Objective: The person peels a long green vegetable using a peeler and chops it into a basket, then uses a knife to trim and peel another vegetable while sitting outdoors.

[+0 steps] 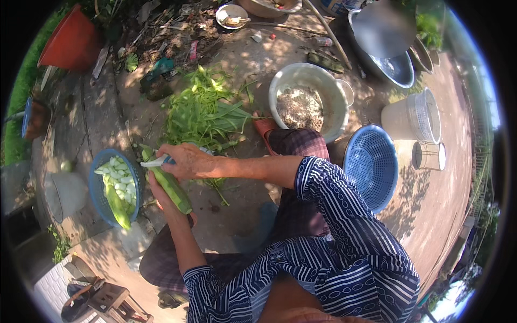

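A long green gourd (171,187) slants between my hands, with pale peeled-looking stretches along it. Its underside rests in my left hand (158,187), whose fingers are partly hidden behind it. My right hand (188,160) grips a white and blue peeler (153,163), laid across the gourd's upper end. To the left stands a blue plastic colander (92,189) holding pale cut pieces (121,173) and a whole light-green gourd (117,206). Beyond my right hand, a heap of green peelings (202,109) lies on the ground.
An empty blue colander (369,169) stands at my right. Ahead of it is a grey basin (278,105) with dry brownish matter inside. Translucent buckets (400,113) stand farther right. A red tub (72,42) sits far left, and a wooden stool (111,296) is behind.
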`<action>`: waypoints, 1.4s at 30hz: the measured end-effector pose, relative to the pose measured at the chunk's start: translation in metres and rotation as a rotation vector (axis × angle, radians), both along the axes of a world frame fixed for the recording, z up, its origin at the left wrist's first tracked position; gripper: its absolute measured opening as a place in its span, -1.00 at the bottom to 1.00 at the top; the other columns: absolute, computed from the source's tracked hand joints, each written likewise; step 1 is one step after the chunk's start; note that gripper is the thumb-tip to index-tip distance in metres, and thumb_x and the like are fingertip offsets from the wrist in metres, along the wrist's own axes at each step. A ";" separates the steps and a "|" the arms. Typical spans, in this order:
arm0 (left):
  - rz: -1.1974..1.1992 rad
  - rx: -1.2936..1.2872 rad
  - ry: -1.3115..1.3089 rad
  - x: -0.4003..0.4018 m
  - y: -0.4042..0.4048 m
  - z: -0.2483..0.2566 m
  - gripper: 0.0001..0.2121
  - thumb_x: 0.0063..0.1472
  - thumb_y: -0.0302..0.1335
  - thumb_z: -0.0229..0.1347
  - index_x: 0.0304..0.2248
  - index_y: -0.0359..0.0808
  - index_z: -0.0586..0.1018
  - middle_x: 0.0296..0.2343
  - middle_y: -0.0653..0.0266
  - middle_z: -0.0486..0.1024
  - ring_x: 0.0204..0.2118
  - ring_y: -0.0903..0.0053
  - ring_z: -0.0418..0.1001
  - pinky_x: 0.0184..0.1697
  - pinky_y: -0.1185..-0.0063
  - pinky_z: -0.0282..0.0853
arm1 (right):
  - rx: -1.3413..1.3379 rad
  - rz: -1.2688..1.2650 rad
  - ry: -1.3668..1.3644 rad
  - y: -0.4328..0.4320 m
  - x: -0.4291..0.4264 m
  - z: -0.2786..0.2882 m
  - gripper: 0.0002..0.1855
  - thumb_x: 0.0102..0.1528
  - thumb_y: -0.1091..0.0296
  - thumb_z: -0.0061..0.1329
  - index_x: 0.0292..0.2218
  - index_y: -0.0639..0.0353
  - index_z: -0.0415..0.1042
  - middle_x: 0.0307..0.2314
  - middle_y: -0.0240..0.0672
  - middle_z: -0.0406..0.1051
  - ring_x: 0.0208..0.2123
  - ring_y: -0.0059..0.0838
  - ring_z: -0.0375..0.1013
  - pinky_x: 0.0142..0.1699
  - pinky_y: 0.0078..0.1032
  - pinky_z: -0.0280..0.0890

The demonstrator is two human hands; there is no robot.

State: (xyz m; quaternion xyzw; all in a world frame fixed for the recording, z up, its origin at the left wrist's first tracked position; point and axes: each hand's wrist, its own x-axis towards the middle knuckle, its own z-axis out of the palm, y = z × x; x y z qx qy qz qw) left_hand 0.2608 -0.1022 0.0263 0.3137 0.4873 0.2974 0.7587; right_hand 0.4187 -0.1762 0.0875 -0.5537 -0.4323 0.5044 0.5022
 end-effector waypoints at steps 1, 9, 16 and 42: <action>0.017 0.017 -0.033 0.010 0.002 0.003 -0.62 0.17 -0.08 -0.20 -0.28 -0.23 0.41 -0.50 0.34 0.40 -0.49 0.61 0.37 -0.47 0.65 0.29 | 0.042 -0.038 -0.140 -0.003 0.007 -0.005 -0.61 0.03 0.26 -0.20 -0.15 0.33 0.21 -0.53 -0.14 0.41 -0.43 -0.29 0.43 -0.31 -0.37 0.27; 0.321 0.086 -0.121 -0.020 0.023 0.023 -0.60 0.19 -0.11 -0.20 -0.27 -0.33 0.37 -0.55 0.16 0.41 -0.59 0.46 0.38 -0.55 0.53 0.33 | -0.074 0.127 -0.274 -0.026 -0.026 -0.002 -0.65 0.05 0.28 -0.09 -0.12 0.16 0.27 -0.57 -0.31 0.34 -0.54 -0.61 0.29 -0.43 -0.55 0.20; 0.424 0.074 -0.103 -0.039 0.031 0.006 -0.51 0.13 -0.02 -0.16 -0.33 -0.39 0.37 -0.56 0.10 0.40 -0.61 0.40 0.37 -0.56 0.52 0.32 | -0.085 0.243 -0.240 -0.059 -0.041 -0.008 -0.65 0.03 0.30 -0.09 -0.13 0.10 0.26 -0.64 -0.27 0.35 -0.61 -0.43 0.34 -0.45 -0.47 0.23; -0.191 -0.018 0.127 -0.016 -0.056 0.000 -0.56 0.12 -0.03 -0.12 -0.39 -0.33 0.42 -0.69 0.25 0.37 -0.73 0.58 0.35 -0.71 0.67 0.26 | -0.417 -0.257 0.153 0.035 0.001 -0.074 -0.77 0.08 0.24 -0.15 -0.25 0.15 0.25 -0.61 -0.44 0.21 -0.74 -0.73 0.07 -0.70 -0.71 -0.01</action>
